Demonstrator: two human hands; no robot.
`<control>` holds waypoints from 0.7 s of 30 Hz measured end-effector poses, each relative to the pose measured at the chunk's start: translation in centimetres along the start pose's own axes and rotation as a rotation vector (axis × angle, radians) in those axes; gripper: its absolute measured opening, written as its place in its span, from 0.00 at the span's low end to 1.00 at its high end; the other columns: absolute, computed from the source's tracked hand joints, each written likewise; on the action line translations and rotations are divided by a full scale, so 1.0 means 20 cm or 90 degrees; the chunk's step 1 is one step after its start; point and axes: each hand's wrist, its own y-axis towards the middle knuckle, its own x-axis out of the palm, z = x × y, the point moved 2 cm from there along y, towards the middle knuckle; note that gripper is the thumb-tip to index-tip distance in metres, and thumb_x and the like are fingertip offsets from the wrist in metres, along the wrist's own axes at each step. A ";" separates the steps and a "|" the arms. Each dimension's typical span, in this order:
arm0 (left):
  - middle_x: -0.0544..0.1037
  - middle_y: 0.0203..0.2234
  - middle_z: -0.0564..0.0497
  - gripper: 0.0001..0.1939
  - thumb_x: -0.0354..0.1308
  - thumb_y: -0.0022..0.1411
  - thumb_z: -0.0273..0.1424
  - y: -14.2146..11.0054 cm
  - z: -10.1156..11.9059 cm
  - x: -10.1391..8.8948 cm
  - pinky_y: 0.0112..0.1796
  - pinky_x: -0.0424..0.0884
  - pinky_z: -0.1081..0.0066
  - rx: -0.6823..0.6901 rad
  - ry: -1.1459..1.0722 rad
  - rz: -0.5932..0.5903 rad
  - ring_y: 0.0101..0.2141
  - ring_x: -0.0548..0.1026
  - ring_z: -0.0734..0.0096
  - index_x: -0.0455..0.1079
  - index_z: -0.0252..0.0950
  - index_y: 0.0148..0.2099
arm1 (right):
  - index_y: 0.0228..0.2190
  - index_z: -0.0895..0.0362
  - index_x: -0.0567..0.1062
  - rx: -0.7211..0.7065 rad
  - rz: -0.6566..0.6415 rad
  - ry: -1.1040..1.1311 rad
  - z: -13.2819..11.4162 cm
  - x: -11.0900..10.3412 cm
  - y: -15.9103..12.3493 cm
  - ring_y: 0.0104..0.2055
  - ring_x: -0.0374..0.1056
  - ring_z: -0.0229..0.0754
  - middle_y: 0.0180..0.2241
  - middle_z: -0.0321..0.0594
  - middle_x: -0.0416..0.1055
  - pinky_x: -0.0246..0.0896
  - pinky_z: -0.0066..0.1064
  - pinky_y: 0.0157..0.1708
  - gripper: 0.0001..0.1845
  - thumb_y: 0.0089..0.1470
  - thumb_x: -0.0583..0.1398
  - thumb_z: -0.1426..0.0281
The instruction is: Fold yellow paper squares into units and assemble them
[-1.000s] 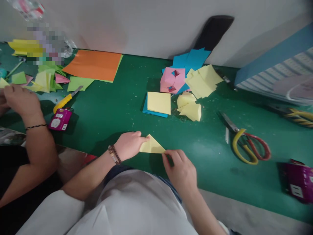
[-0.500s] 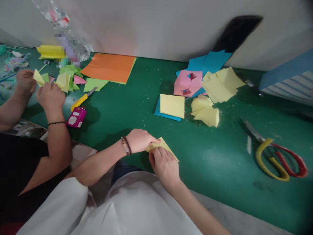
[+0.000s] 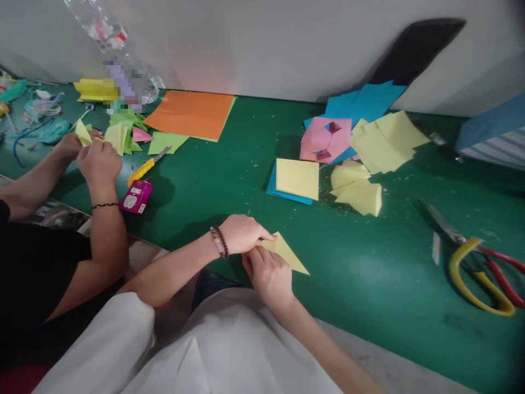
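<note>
A folded pale yellow sheet of paper (image 3: 289, 255) lies on the green table in front of me, its pointed corner toward the lower right. My left hand (image 3: 241, 234), with beaded bracelets at the wrist, holds the far side of the paper, index finger stretched along its top edge. Close against it, my right hand (image 3: 270, 274) has curled fingers closed at the paper's near left side. Both hands cover the sheet's left part. Beyond them, a square pale yellow paper (image 3: 297, 179) rests on a blue one (image 3: 289, 198).
Large scissors (image 3: 471, 251) lie at the right. A pink folded paper piece (image 3: 326, 139), yellow sheets (image 3: 389, 139) and blue sheets (image 3: 361, 104) sit at the back. On the left, a co-worker's hands (image 3: 98, 164) hold yellow paper near a yellow cutter (image 3: 141, 172) and orange sheet (image 3: 191, 114).
My right hand has slid left along the paper toward my left hand, uncovering more of the pointed corner. The whole view has shifted slightly, so things appear farther right.
</note>
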 end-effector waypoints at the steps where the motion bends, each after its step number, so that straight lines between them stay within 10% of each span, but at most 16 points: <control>1: 0.82 0.39 0.52 0.16 0.55 0.65 0.35 0.00 0.00 0.00 0.27 0.61 0.73 0.000 -0.001 -0.003 0.36 0.78 0.64 0.71 0.57 0.54 | 0.23 0.57 0.68 -0.001 0.001 0.007 -0.01 0.01 0.01 0.22 0.60 0.35 0.20 0.35 0.64 0.46 0.31 0.25 0.16 0.63 0.53 0.72; 7: 0.82 0.38 0.54 0.18 0.55 0.65 0.34 0.00 -0.02 0.00 0.27 0.60 0.74 -0.006 -0.008 -0.010 0.35 0.78 0.66 0.69 0.60 0.55 | 0.26 0.56 0.72 -0.010 0.001 0.095 0.01 -0.05 0.01 0.25 0.65 0.35 0.22 0.36 0.69 0.54 0.28 0.26 0.14 0.63 0.55 0.67; 14: 0.77 0.32 0.54 0.20 0.52 0.66 0.28 -0.01 -0.01 0.03 0.25 0.58 0.75 0.061 -0.040 0.042 0.31 0.75 0.72 0.71 0.56 0.55 | 0.41 0.56 0.74 0.190 -0.029 0.086 0.40 -0.27 -0.16 0.29 0.66 0.40 0.31 0.41 0.72 0.60 0.31 0.26 0.19 0.58 0.57 0.54; 21: 0.72 0.40 0.52 0.19 0.55 0.64 0.26 -0.07 0.03 0.08 0.39 0.68 0.75 0.083 -0.197 0.215 0.36 0.73 0.75 0.70 0.48 0.56 | 0.35 0.57 0.72 0.149 -0.059 0.047 0.35 -0.24 -0.25 0.29 0.65 0.42 0.27 0.39 0.69 0.60 0.34 0.31 0.13 0.61 0.56 0.60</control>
